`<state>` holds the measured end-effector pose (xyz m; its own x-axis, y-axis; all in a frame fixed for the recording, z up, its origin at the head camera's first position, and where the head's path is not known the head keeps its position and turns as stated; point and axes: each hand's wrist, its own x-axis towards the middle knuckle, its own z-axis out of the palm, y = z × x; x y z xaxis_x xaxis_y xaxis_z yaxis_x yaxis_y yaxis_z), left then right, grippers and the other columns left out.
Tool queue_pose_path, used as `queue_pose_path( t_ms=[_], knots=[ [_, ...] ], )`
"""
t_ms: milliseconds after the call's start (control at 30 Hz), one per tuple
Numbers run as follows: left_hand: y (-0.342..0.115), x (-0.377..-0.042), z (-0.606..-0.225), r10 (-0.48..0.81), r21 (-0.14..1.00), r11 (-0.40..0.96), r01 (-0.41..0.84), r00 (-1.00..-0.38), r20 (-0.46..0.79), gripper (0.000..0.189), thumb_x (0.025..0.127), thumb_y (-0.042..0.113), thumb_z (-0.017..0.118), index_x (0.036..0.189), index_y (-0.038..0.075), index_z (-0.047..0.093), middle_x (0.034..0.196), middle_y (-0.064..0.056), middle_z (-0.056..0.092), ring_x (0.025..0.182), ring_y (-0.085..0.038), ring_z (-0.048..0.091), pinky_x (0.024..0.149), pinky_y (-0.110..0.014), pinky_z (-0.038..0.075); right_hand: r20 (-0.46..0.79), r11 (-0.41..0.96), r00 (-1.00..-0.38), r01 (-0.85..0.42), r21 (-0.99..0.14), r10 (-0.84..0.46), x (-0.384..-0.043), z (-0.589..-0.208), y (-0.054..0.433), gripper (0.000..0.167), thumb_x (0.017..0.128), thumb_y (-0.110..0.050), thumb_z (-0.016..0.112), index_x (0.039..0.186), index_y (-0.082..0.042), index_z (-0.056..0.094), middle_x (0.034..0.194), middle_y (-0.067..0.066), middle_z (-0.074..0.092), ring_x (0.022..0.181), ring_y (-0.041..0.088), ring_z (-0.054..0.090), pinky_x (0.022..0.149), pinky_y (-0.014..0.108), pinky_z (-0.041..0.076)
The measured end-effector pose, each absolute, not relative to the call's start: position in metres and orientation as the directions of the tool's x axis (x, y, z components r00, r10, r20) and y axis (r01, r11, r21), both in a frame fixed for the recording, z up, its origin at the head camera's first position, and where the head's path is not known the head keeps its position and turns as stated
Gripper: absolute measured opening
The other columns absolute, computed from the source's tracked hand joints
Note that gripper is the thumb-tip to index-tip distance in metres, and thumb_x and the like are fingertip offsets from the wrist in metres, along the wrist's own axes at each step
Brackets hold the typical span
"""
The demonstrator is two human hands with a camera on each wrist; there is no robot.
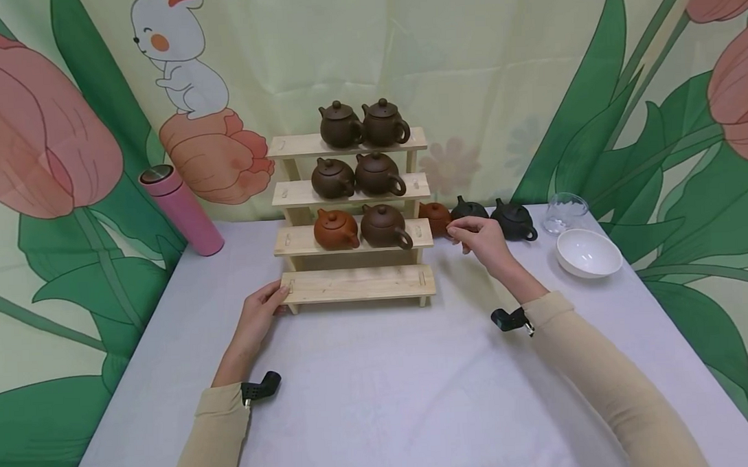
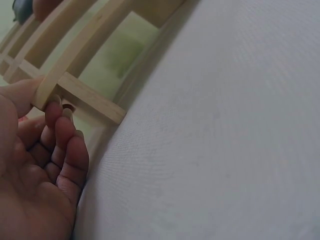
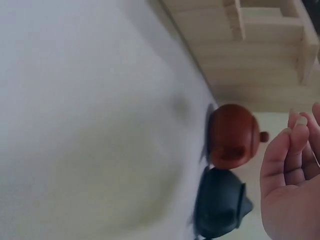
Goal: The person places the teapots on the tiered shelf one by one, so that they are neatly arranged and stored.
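Beige sleeves (image 1: pixel 608 383) with folded cuffs (image 1: pixel 548 308) show at lower left and lower right. Each wrist bears a small black camera (image 1: pixel 263 386).

White-clothed table (image 1: pixel 379 384) bearing wooden rack (image 1: pixel 358 284), pink flask (image 1: pixel 186 216), three teapots (image 1: pixel 514 220), glass bowl (image 1: pixel 564 216), white bowl (image 1: pixel 589 255)

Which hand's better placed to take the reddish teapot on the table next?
Probably the right hand: it appears empty and close to the reddish teapot, while the left hand, farther away, pinches the lowest shelf.

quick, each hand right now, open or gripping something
Left hand: closed, pinching the left end of the lowest wooden step.
Right hand: open, holding nothing, near the red-brown teapot on the table.
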<state>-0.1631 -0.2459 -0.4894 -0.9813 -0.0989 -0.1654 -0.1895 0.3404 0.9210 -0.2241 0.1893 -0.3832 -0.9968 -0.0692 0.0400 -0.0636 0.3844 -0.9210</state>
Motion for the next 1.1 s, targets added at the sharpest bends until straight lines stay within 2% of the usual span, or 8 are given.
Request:
queue_pose_path(
  t_ms=[100,233,300,467,600,900,1100],
  knots=[
    [-0.246,-0.164,-0.49,-0.097,0.922,0.338,-0.189,-0.981,-0.166,0.068,0.095,0.058,0.056,0.145,0.013,0.05,0.136,-0.008,0.06,0.102,-0.015,0.057,0.08,-0.015,0.05,0.017,0.393,-0.999,-0.031,-0.919,-0.037,-0.235,-0.399,0.194,0.031,0.097,-0.019,0.064,0.117,0.005,0.066,0.075,-0.011,0.064,0.065,0.015,0.054,0.06,0.026,0.049],
    [-0.245,-0.164,-0.49,-0.091,0.924,0.336,-0.183,-0.983,-0.161,0.068,0.095,0.058,0.056,0.145,0.012,0.051,0.136,-0.008,0.06,0.103,-0.016,0.057,0.08,-0.015,0.05,0.003,0.411,-1.0,0.007,-0.912,0.023,-0.255,-0.425,0.202,0.032,0.095,-0.022,0.067,0.119,0.0,0.067,0.081,0.002,0.068,0.062,0.013,0.052,0.061,0.031,0.051],
    [-0.244,-0.164,-0.49,-0.092,0.924,0.335,-0.183,-0.983,-0.161,0.068,0.095,0.058,0.056,0.145,0.012,0.051,0.135,-0.008,0.061,0.103,-0.016,0.057,0.08,-0.016,0.05,0.003,0.423,-0.999,0.018,-0.906,0.049,-0.26,-0.43,0.202,0.031,0.094,-0.019,0.067,0.12,-0.003,0.067,0.08,0.007,0.066,0.059,0.013,0.052,0.057,0.03,0.049],
    [-0.245,-0.164,-0.49,-0.099,0.923,0.336,-0.187,-0.982,-0.163,0.069,0.094,0.059,0.056,0.145,0.013,0.051,0.136,-0.008,0.061,0.103,-0.016,0.057,0.08,-0.016,0.05,-0.009,0.46,-0.996,0.047,-0.886,0.083,-0.27,-0.442,0.201,0.038,0.093,-0.017,0.068,0.129,-0.005,0.061,0.072,0.007,0.062,0.051,0.011,0.05,0.048,0.025,0.043],
    [-0.246,-0.164,-0.49,-0.103,0.923,0.335,-0.19,-0.981,-0.164,0.07,0.093,0.06,0.057,0.145,0.013,0.051,0.135,-0.007,0.061,0.104,-0.017,0.056,0.08,-0.016,0.049,-0.056,0.451,-0.995,0.089,-0.888,0.085,-0.274,-0.45,0.199,0.043,0.094,-0.015,0.066,0.134,-0.002,0.057,0.075,0.011,0.065,0.051,0.011,0.053,0.048,0.026,0.046],
    [-0.247,-0.164,-0.491,-0.082,0.931,0.337,-0.142,-0.989,-0.121,0.063,0.097,0.051,0.057,0.144,0.01,0.051,0.133,-0.012,0.061,0.096,-0.014,0.057,0.078,-0.018,0.05,-0.145,0.353,-0.986,0.165,-0.921,0.081,-0.275,-0.454,0.195,0.027,0.097,-0.02,0.062,0.114,0.002,0.065,0.078,0.005,0.066,0.056,0.008,0.054,0.053,0.024,0.049],
    [-0.248,-0.164,-0.493,-0.085,0.932,0.333,-0.144,-0.989,-0.122,0.061,0.098,0.05,0.057,0.144,0.01,0.052,0.132,-0.012,0.062,0.096,-0.013,0.057,0.078,-0.019,0.05,-0.203,0.34,-0.978,0.209,-0.917,0.054,-0.274,-0.451,0.192,0.027,0.096,-0.02,0.064,0.112,0.001,0.065,0.074,0.002,0.064,0.057,0.009,0.055,0.053,0.025,0.049]
  ],
)
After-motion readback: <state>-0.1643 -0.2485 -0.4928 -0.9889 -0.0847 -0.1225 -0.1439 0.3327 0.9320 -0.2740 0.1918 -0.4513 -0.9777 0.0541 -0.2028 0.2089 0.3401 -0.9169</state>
